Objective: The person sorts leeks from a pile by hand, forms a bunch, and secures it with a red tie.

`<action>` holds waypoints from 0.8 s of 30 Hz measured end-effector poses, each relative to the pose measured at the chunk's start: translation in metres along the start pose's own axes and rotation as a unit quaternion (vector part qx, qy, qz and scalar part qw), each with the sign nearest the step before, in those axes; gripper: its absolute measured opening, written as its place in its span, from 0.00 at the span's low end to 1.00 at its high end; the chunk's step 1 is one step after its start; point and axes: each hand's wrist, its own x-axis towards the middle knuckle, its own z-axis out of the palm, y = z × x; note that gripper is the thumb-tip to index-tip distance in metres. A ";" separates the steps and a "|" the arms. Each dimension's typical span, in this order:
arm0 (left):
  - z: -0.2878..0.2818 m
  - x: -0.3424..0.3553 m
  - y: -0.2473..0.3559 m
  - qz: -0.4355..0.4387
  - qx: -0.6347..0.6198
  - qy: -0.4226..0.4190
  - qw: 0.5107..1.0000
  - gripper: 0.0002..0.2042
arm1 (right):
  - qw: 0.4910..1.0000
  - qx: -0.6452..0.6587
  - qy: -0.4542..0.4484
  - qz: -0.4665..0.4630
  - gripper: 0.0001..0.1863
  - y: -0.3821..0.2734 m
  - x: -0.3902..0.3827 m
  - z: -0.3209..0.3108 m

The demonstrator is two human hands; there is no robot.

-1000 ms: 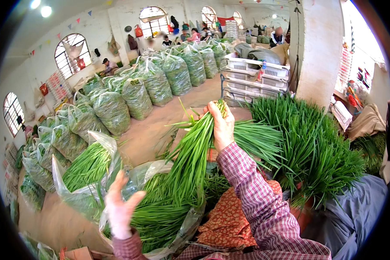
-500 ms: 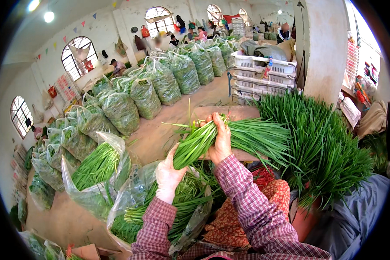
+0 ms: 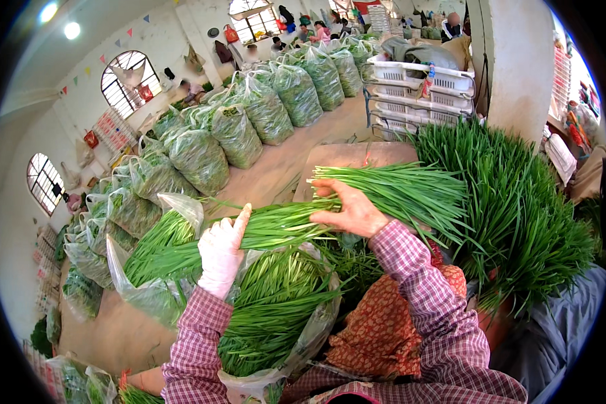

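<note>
Bulging bags (image 3: 198,160) line the floor (image 3: 114,337). Right hand (image 3: 357,212) curls half-open at the leaf bundle (image 3: 279,225); left hand (image 3: 221,254) touches, grip unclear. Even support prevents bending.

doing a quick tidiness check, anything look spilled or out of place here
Nothing stands out as badly wrong. One slightly untidy spot: at the near open bag, some long green blades stick out across its right rim, while most lie inside.

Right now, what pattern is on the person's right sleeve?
Purplish-red and white check on the right sleeve; best seen in the head view.
</note>
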 end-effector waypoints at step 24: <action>0.012 -0.035 -0.020 -0.010 0.000 0.001 1.000 0.50 | 0.931 -0.330 0.151 0.038 0.09 0.073 -0.019 0.015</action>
